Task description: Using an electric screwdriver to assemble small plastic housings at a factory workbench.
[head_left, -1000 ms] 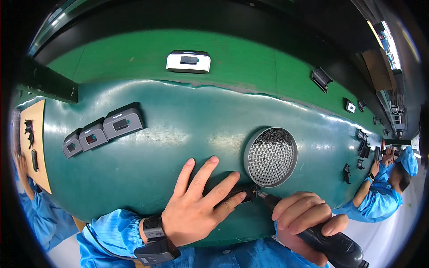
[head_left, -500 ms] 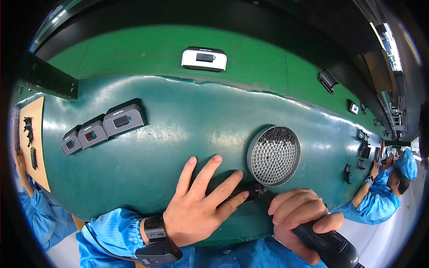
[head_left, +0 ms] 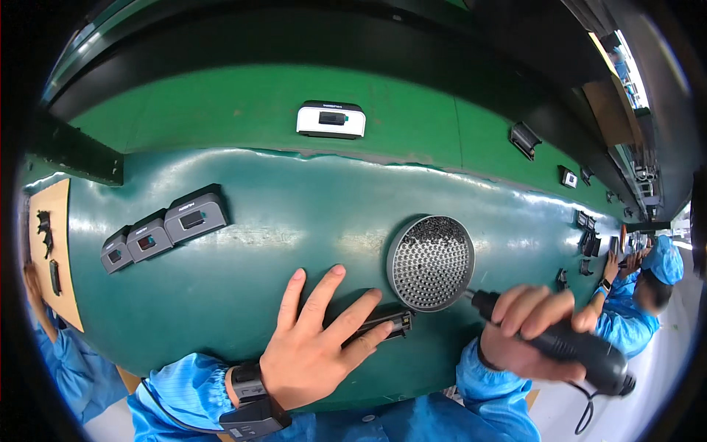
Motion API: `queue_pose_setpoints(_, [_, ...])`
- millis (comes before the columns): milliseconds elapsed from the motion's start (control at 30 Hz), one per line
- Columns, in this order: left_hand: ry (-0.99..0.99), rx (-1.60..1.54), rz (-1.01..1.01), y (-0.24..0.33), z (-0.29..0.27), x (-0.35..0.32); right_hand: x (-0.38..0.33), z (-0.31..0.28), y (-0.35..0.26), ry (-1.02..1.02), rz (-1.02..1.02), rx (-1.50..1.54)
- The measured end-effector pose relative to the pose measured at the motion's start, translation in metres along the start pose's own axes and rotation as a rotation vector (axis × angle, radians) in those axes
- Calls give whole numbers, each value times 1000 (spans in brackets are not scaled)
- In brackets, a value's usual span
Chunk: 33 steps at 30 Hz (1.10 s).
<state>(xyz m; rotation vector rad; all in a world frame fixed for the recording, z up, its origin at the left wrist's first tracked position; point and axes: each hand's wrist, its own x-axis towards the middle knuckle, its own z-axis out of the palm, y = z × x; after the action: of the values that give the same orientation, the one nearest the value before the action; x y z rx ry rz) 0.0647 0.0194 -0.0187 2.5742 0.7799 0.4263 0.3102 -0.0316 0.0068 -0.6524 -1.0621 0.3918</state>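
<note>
Screwdriver (head_left: 568,343) moved off black part (head_left: 398,324) to beside screw dish (head_left: 391,265), clamped in right grip (head_left: 524,352). Left grip (head_left: 313,361) splayed over part: likely light, stiff; best held by long sides.

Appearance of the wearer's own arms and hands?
Left hand and right hand: bare. Shiny blue fabric left sleeve, gathered cuff, crossed by a thin black cable; boxy black-and-grey left-wrist device; matching right sleeve.

We find light lettering on the dark top edge of the white unit (head_left: 331,130), beyond the worktop's (head_left: 184,309) far edge. Toward the worktop's left edge, we find similar lettering on the right-hand grey unit (head_left: 195,220) of three.
</note>
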Motion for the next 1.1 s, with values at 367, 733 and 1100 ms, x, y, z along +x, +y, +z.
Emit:
queue_pose_setpoints(367, [-32, 15, -11, 6, 14, 14, 3, -38, 11, -34, 101, -20])
queue_pose_setpoints(733, [15, 18, 5, -4, 0, 1, 4, -10, 13, -44, 165, -93])
queue_pose_setpoints(1100, [85, -66, 37, -12, -14, -12, -5, -4, 4, 14, 108, -72])
